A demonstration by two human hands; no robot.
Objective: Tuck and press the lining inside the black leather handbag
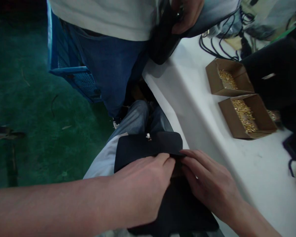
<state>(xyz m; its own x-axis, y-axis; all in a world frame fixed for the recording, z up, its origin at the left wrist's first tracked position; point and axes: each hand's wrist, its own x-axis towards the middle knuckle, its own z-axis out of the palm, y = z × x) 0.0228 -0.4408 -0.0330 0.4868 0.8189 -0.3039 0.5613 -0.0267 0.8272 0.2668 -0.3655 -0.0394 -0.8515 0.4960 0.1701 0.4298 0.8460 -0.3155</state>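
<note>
Here, both of the person's hands meet on a piece of black fabric (148, 148) lying across their lap, just beside the near edge of the white bench (212, 131). The left hand (140, 187) lies on top of the fabric, its grip pressed together with the fingertips pinching the cloth's folded edge. The right hand (209, 184) comes in from the bench side, fingers extended and close together, its grip also pinching that same edge, so that the two sets of fingertips almost touch. A small pale fleck (148, 136) sits on the fabric near its far edge. Beyond the fabric, the person's knees in blue jeans (138, 118) show.

On the bench, well apart from the fabric, stand two open cardboard boxes side by side: the nearer box (246, 115) and the farther box (228, 77), each holding small gold-coloured metal parts. Black cables (212, 46) lie on the bench past the farther box.

Another person stands beyond the fabric, in a white shirt (101, 16) and blue trousers, one hand (187, 14) gripping a dark object (162, 39) at the bench's far corner. A blue crate (71, 72) sits on the green floor (27, 98), on the side of the fabric away from the bench.
</note>
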